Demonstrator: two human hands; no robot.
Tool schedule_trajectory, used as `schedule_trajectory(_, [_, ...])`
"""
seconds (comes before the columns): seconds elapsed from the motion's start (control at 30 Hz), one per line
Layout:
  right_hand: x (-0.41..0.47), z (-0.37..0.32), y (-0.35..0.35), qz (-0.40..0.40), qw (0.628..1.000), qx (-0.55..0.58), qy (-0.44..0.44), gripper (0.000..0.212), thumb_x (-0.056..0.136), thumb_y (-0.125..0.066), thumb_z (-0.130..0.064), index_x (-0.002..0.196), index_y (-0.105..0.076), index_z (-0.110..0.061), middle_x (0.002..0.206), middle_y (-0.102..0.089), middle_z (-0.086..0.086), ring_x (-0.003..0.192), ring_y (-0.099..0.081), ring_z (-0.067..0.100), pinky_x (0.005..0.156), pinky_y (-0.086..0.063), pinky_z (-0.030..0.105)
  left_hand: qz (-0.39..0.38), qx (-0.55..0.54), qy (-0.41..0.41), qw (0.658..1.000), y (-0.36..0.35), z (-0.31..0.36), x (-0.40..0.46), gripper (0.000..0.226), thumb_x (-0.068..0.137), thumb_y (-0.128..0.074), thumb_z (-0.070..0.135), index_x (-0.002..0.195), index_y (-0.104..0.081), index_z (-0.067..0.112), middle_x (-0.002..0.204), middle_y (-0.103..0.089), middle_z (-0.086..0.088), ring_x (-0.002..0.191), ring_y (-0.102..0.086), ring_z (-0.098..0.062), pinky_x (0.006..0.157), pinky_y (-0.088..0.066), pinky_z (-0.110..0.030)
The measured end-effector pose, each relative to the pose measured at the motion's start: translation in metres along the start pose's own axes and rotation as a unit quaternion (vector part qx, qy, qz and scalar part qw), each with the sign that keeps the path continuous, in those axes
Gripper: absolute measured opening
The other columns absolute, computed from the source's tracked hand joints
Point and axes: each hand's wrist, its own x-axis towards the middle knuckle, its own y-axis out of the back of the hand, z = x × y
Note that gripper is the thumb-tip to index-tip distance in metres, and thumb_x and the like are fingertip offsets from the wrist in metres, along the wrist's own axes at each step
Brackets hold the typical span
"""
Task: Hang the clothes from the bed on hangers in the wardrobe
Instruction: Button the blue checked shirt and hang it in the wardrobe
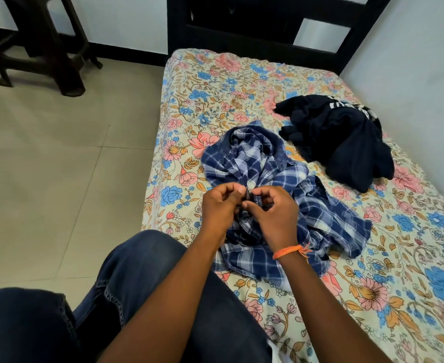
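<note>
A blue and white checked shirt [265, 169] lies crumpled in the middle of the bed [210, 90], which has a floral sheet. My left hand [219, 209] and my right hand [274, 213] meet over the shirt's front, and both pinch its fabric between thumb and fingers. An orange thread band circles my right wrist. A dark navy garment with white print [346, 142] lies bunched farther back on the right of the bed, apart from both hands. No hanger or wardrobe is in view.
My knees in blue jeans [142, 284] press against the bed's near edge. Beige tiled floor [58, 158] stretches to the left. A dark wooden chair [40, 48] stands at the far left. The black headboard [255, 24] and a pale wall bound the bed behind and right.
</note>
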Motion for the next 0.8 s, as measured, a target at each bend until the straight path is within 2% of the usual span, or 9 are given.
schedule_trajectory(0.1, [-0.002, 0.007, 0.005, 0.035, 0.999, -0.021, -0.017, 0.024, 0.074, -0.082, -0.005, 0.083, -0.069, -0.022, 0.084, -0.068, -0.007, 0.073, -0.061, 0.004, 0.069, -0.053, 0.025, -0.041, -0.004, -0.007, 0.999, -0.001, 0.004, -0.003, 0.005, 0.092, -0.066, 0.010, 0.092, -0.070, 0.007, 0.080, -0.072, -0.001, 0.074, -0.067, -0.006, 0.070, -0.052, -0.018])
schedule_trajectory(0.27, [-0.004, 0.008, 0.010, 0.064, 0.994, 0.031, -0.089, 0.020, 0.081, -0.074, -0.006, 0.081, -0.069, -0.025, 0.080, -0.069, -0.008, 0.071, -0.064, 0.007, 0.066, -0.052, 0.025, -0.056, 0.097, -0.031, 0.993, -0.003, -0.002, -0.007, 0.009, 0.089, -0.069, 0.009, 0.084, -0.071, 0.016, 0.083, -0.074, 0.001, 0.078, -0.068, -0.006, 0.078, -0.052, -0.017])
schedule_trajectory(0.33, [-0.009, 0.005, 0.010, 0.082, 0.994, 0.047, -0.063, 0.017, 0.083, -0.070, -0.004, 0.086, -0.072, -0.021, 0.083, -0.070, -0.007, 0.074, -0.064, 0.005, 0.069, -0.053, 0.024, -0.054, 0.116, -0.026, 0.991, -0.004, -0.003, -0.007, 0.005, 0.088, -0.070, 0.011, 0.086, -0.071, 0.015, 0.085, -0.074, -0.002, 0.077, -0.067, -0.007, 0.076, -0.053, -0.019])
schedule_trajectory(0.4, [-0.016, 0.003, 0.010, 0.100, 0.995, 0.027, 0.003, 0.016, 0.084, -0.069, -0.001, 0.092, -0.074, -0.015, 0.089, -0.071, -0.005, 0.081, -0.065, 0.004, 0.075, -0.055, 0.027, -0.053, 0.116, -0.027, 0.991, -0.005, -0.003, -0.008, 0.003, 0.088, -0.071, 0.011, 0.087, -0.072, 0.014, 0.085, -0.074, -0.004, 0.079, -0.069, -0.013, 0.077, -0.055, -0.022])
schedule_trajectory(0.5, [-0.022, 0.005, 0.007, 0.100, 0.989, -0.043, 0.102, 0.015, 0.084, -0.070, -0.002, 0.098, -0.072, -0.009, 0.093, -0.071, 0.001, 0.085, -0.066, 0.012, 0.077, -0.056, 0.038, -0.055, 0.146, -0.066, 0.985, -0.005, -0.001, -0.010, 0.007, 0.088, -0.071, 0.012, 0.083, -0.073, 0.017, 0.081, -0.074, -0.001, 0.079, -0.070, -0.016, 0.074, -0.056, -0.024])
schedule_trajectory(0.6, [-0.025, 0.007, 0.004, 0.098, 0.984, -0.080, 0.123, 0.020, 0.085, -0.072, -0.005, 0.105, -0.072, -0.008, 0.095, -0.072, 0.002, 0.086, -0.067, 0.018, 0.077, -0.055, 0.049, -0.070, 0.162, -0.091, 0.980, -0.005, -0.001, -0.011, 0.014, 0.088, -0.069, 0.008, 0.081, -0.072, 0.020, 0.079, -0.073, 0.002, 0.076, -0.069, -0.015, 0.073, -0.056, -0.024])
schedule_trajectory(0.67, [-0.025, 0.003, 0.004, 0.100, 0.990, -0.044, 0.086, 0.027, 0.084, -0.072, -0.006, 0.111, -0.069, -0.012, 0.093, -0.071, -0.003, 0.085, -0.067, 0.014, 0.079, -0.056, 0.048, -0.072, 0.160, -0.090, 0.980, -0.003, -0.001, -0.010, 0.015, 0.090, -0.067, 0.008, 0.082, -0.072, 0.020, 0.079, -0.073, 0.002, 0.076, -0.068, -0.012, 0.074, -0.055, -0.025])
schedule_trajectory(0.8, [-0.024, 0.000, 0.005, 0.102, 0.994, 0.004, 0.032, 0.035, 0.085, -0.073, -0.007, 0.117, -0.066, -0.017, 0.091, -0.068, -0.008, 0.084, -0.066, 0.007, 0.080, -0.058, 0.034, -0.080, 0.158, -0.078, 0.981, -0.003, -0.002, -0.009, 0.010, 0.092, -0.065, 0.010, 0.087, -0.072, 0.013, 0.083, -0.073, -0.003, 0.077, -0.065, -0.011, 0.077, -0.054, -0.030])
